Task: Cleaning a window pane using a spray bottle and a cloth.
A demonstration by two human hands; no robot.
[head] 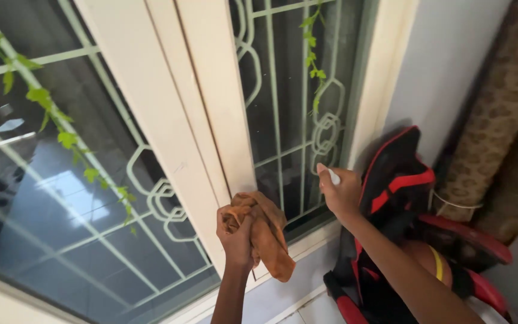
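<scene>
At the far left, a green vine [61, 129] trailed down across the dark glass of a window [55, 198], in front of a pale green metal grille [157, 201] with looping shapes. To its right stood the broad cream window frame [175, 102], slanting through the view from top to bottom.

Low on that frame, the person's left hand [236, 231] was clenched around an orange-brown cloth [265, 231]. The cloth was bunched in the fist, its upper part pressed against the foot of the frame and its loose end hanging down past the wrist toward the sill [307, 240].

Further right came a second pane [289, 108] with the same grille and another thin strand of vine [314, 54] hanging from the top. In front of its lower right corner, the right hand [340, 192] was closed around a small white object [333, 175], of which only the tip showed above the fingers; what kind of thing it was could not be told. The hand was held just beside the glass, near the right edge of the frame.

Beyond it, against the grey wall [445, 66], a black and red chair [403, 198] stood, with a rolled spotted mat [499, 114] leaning at the far right.
</scene>
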